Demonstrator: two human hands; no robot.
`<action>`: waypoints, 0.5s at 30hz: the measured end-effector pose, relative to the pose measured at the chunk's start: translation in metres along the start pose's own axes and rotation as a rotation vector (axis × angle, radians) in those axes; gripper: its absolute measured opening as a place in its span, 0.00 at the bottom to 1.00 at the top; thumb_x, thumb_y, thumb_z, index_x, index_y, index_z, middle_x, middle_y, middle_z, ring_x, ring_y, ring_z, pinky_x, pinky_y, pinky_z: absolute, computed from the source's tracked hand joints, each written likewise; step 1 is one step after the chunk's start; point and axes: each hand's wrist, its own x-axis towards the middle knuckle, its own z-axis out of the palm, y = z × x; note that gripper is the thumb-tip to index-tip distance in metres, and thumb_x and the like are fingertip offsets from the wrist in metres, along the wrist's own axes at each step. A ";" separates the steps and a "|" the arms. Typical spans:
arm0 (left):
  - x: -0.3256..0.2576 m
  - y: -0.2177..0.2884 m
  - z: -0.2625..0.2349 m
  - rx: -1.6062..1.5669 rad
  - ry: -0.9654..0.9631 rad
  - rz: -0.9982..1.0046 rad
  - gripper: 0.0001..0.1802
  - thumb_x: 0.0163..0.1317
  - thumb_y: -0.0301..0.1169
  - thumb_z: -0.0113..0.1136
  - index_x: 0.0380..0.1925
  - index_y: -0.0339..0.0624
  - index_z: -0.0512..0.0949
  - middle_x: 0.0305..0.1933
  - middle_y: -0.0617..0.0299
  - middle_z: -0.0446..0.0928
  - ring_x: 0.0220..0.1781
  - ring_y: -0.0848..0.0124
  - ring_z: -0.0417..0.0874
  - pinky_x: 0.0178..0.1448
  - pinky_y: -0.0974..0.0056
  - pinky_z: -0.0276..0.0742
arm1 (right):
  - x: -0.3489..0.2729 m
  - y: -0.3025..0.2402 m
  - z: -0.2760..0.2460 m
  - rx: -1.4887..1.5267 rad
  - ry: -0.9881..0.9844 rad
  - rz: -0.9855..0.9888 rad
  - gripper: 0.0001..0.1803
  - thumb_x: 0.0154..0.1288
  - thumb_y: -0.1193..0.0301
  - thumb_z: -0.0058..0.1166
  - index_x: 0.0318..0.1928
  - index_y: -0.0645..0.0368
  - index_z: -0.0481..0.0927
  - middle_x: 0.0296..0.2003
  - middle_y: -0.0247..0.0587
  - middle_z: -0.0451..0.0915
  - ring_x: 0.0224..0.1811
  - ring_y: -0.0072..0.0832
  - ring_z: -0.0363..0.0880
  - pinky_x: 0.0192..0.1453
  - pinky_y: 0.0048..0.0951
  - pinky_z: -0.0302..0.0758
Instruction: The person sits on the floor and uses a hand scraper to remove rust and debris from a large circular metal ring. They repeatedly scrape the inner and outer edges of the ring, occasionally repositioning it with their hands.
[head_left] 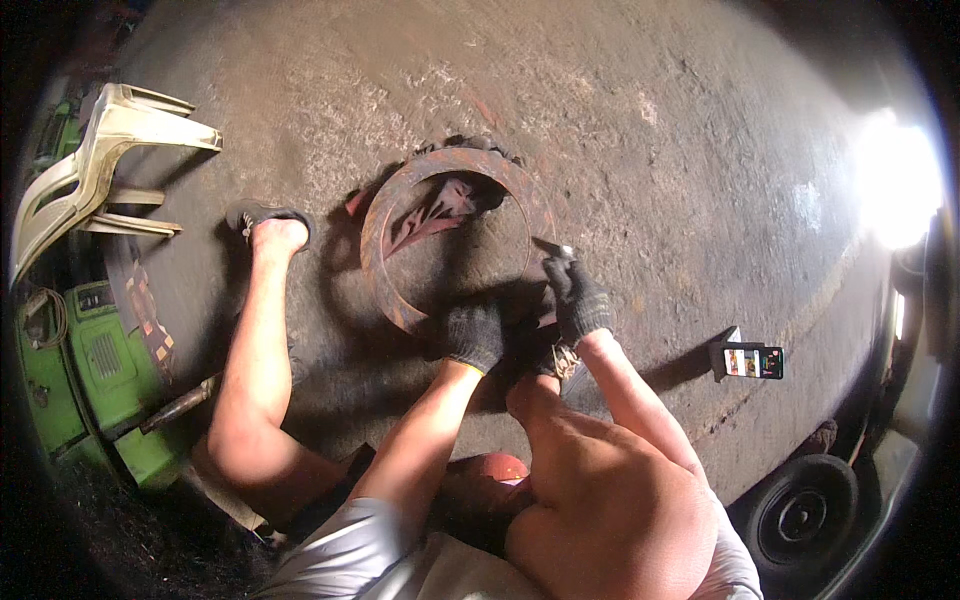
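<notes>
Right hand (580, 302) grips tool (556, 249) beside rusty ring (450, 162); left hand (473, 335) at near rim, grip unclear.

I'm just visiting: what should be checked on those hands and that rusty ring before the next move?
1. Hands gloved: ok; left hand and right hand are both covered.
2. Small tool held: ok; it is in the right hand, beside the ring's right side.
3. Rusty ring held firmly: cannot tell; the left hand is at its near edge, grip hidden.
4. Ring lying level: cannot tell; reddish material shows through its opening.
5. Phone apart from the ring: ok.
</notes>
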 end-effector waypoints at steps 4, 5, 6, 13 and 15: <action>0.004 -0.001 -0.001 -0.002 0.102 0.034 0.12 0.57 0.34 0.64 0.40 0.45 0.87 0.36 0.44 0.87 0.38 0.45 0.89 0.46 0.42 0.83 | 0.004 0.002 -0.001 -0.217 -0.094 -0.051 0.30 0.76 0.42 0.52 0.65 0.49 0.79 0.51 0.60 0.85 0.58 0.59 0.83 0.55 0.53 0.79; 0.005 0.000 -0.002 -0.001 0.023 0.028 0.12 0.57 0.34 0.64 0.41 0.45 0.87 0.36 0.44 0.87 0.38 0.45 0.89 0.46 0.42 0.83 | 0.002 0.003 -0.002 -0.122 -0.071 -0.006 0.30 0.77 0.42 0.52 0.65 0.50 0.79 0.51 0.61 0.85 0.58 0.59 0.83 0.55 0.53 0.79; 0.008 0.000 -0.003 0.000 -0.051 0.009 0.13 0.57 0.34 0.64 0.41 0.44 0.86 0.35 0.43 0.86 0.38 0.44 0.89 0.45 0.41 0.82 | 0.003 0.001 -0.002 0.000 -0.030 -0.037 0.30 0.77 0.42 0.51 0.65 0.50 0.79 0.51 0.61 0.85 0.57 0.60 0.83 0.55 0.53 0.79; 0.004 0.002 -0.007 -0.071 -0.138 0.003 0.20 0.59 0.32 0.61 0.51 0.41 0.83 0.36 0.44 0.85 0.40 0.41 0.86 0.49 0.40 0.78 | -0.004 -0.007 -0.002 0.087 -0.078 -0.022 0.28 0.78 0.44 0.51 0.62 0.52 0.80 0.49 0.64 0.84 0.56 0.63 0.81 0.56 0.55 0.78; 0.003 0.001 -0.004 -0.102 -0.077 0.003 0.22 0.59 0.32 0.60 0.55 0.40 0.82 0.36 0.44 0.85 0.40 0.40 0.85 0.50 0.40 0.77 | -0.005 -0.009 -0.002 0.017 -0.049 0.065 0.28 0.78 0.45 0.51 0.63 0.52 0.79 0.50 0.62 0.85 0.57 0.63 0.81 0.57 0.55 0.78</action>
